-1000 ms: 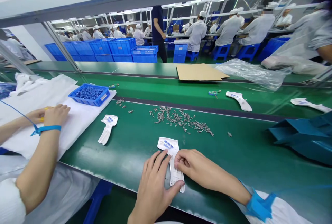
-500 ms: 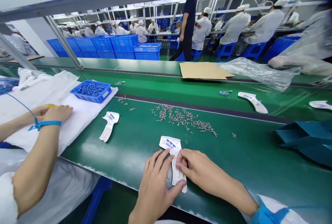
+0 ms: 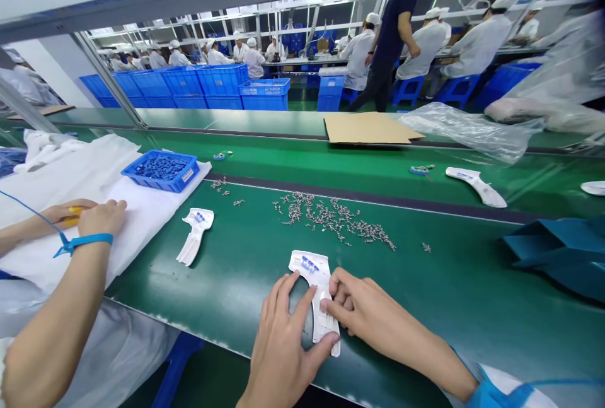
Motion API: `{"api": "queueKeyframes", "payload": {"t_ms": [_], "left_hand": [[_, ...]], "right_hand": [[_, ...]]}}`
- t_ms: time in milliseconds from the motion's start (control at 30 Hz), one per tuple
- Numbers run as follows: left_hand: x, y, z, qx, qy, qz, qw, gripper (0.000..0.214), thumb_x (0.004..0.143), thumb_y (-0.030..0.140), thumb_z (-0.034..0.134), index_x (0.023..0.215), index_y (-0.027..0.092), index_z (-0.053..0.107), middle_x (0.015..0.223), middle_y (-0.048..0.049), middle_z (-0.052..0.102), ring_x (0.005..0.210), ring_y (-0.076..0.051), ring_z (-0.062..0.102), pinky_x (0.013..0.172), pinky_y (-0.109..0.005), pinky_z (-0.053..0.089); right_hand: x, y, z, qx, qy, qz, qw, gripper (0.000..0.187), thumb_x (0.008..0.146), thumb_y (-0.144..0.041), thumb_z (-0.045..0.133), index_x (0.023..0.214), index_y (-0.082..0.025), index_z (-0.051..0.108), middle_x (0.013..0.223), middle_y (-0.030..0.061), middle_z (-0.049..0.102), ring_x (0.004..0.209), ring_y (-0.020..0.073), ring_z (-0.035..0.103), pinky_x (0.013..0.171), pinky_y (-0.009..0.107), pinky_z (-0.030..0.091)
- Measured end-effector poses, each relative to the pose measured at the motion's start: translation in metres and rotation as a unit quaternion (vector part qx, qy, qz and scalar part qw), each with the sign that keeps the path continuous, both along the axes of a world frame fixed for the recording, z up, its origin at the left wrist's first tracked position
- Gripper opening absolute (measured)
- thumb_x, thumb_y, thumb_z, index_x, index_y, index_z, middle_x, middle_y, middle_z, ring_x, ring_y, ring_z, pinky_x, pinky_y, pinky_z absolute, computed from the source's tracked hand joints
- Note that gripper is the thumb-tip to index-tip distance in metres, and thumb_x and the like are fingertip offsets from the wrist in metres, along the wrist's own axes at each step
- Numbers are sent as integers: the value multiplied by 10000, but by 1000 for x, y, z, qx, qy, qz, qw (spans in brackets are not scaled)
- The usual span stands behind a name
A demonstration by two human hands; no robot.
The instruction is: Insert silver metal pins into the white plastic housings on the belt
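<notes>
A white curved plastic handle shell [image 3: 322, 274], with blue parts set in its wide head, lies on the green bench in front of me. My left hand [image 3: 287, 338] steadies it from the left, fingers spread, index fingertip on its middle and thumb across its lower end. At its right edge is my right hand [image 3: 362, 307], fingers curled and thumb pressed in; whatever it pinches is hidden. Beyond both hands lies a scattered heap of small metal pieces, probably screws [image 3: 331, 215]. A second white handle shell [image 3: 197, 231] rests farther left.
At left, a co-worker's hands [image 3: 101, 219] hold something yellow over white sheeting, near a blue tray [image 3: 189, 173] of small blue parts. Another shell [image 3: 477, 187] lies on the green belt [image 3: 283, 159]. A dark teal bin [image 3: 562, 256] stands at right, cardboard [image 3: 368, 129] behind.
My right hand's fingers have curled and shifted slightly along the shell's right edge. The shell on the belt has moved right. A person in dark clothes has walked rightward behind.
</notes>
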State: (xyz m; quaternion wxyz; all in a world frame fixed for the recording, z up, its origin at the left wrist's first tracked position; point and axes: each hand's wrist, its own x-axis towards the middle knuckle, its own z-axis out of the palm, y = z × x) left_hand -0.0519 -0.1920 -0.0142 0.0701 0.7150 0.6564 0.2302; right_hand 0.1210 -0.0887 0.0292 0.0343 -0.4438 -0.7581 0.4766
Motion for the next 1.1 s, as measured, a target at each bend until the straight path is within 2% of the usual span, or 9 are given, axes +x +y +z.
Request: {"api": "queueKeyframes", "payload": {"t_ms": [167,333,467,600,667,800,900,1000,1100], "left_hand": [[-1,2,-2,-3,-1,18,1000,532,914,422,608,1420,325,475,1510,-106,429,1358,-333,446,984,-510,524],[4,1,-3,1,-22,20,1000,535,950,402,550,1464,360,410,1538,-109,377,1351,-335,445,977,-515,523],[-15,3,-2,30,-52,71,996,512,977,341,496,1475,337,380,1574,-104,301,1396,-311,386,1033,-522,483],[-68,13,-6,77,26,145,986,455,951,347,525,1398,271,489,1511,-122,391,1357,-338,409,1055,-572,439],[-93,18,-12,103,74,178,976,439,939,373,530,1348,214,546,1467,-154,439,1333,-368,425,1050,-583,433],[-127,21,-23,136,142,258,946,444,943,388,506,1295,132,590,1463,-224,437,1354,-437,401,1001,-605,458],[-162,33,-13,138,136,241,951,397,927,391,562,1242,158,621,1398,-223,511,1291,-443,478,910,-599,514],[-199,54,12,145,109,150,972,288,924,372,609,1160,211,644,1237,-124,626,1171,-314,590,916,-505,538],[-201,61,20,157,99,125,975,338,944,382,598,1224,195,593,1254,-89,608,1093,-227,617,920,-448,536]], "right_hand": [[5,-10,-11,-75,94,-46,992,193,924,-376,576,930,-257,424,842,-44,618,654,139,651,628,247,458],[8,-4,-20,-78,161,-74,981,165,901,-298,597,898,-240,442,877,-31,593,691,122,621,625,231,439],[18,29,-14,-104,195,-121,968,253,828,-351,691,884,-219,483,817,-30,592,584,90,528,521,208,366],[34,91,-2,-124,236,-221,938,366,732,-437,788,879,-216,537,782,8,679,648,164,646,530,240,465],[41,129,0,-78,248,-289,921,314,725,-375,805,844,-212,564,735,26,695,679,196,681,559,266,524],[46,202,-8,13,242,-358,902,147,835,-246,723,863,-201,585,778,47,700,747,195,693,677,298,584],[48,240,-16,83,202,-383,898,171,941,-301,639,1033,-157,631,972,60,697,823,181,681,732,336,587],[56,252,-21,163,150,-368,903,234,967,-297,602,1153,-160,641,1178,99,652,1022,236,644,898,446,539],[65,235,-25,240,109,-295,918,194,912,-183,590,1069,-158,701,1219,149,642,1181,325,566,1073,517,395]]}}
